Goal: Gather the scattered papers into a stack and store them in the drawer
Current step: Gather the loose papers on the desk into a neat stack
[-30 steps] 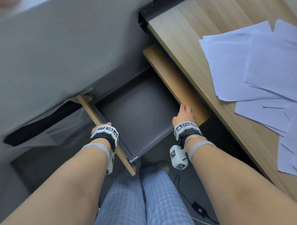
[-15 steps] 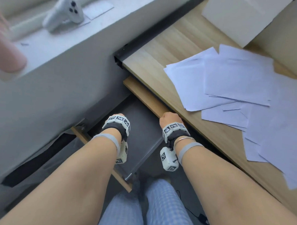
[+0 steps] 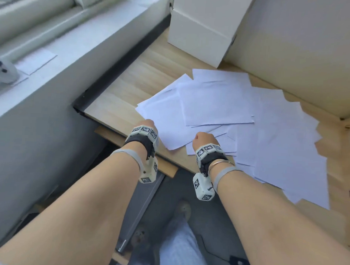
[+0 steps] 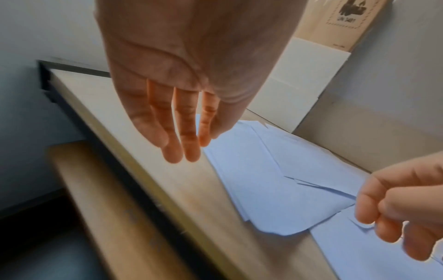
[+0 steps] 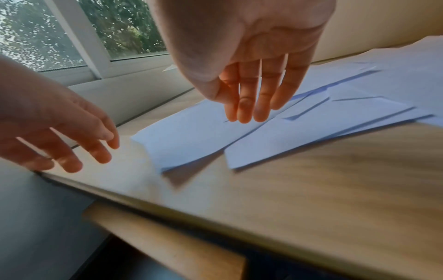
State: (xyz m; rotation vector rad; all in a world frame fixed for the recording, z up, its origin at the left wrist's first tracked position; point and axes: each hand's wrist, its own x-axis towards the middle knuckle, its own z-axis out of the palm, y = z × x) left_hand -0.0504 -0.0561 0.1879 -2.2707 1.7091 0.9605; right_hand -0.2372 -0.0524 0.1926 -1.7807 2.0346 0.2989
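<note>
Several white papers lie scattered and overlapping on the wooden desk. My left hand hovers over the desk's front edge at the left corner of the papers, fingers straight and holding nothing. My right hand hangs just above the near sheets, fingers relaxed and empty. Each wrist view also catches the other hand: the right hand and the left hand. The drawer stands pulled out below the desk edge, its wooden side showing.
A white box stands at the desk's back, against a beige panel. A window sill to the left carries a white controller. Below are my legs in checked trousers and a cable with an adapter on the floor.
Both hands have let go of the drawer's front and risen over the desk edge to the papers. The head view has tilted up from the drawer to the desk.
</note>
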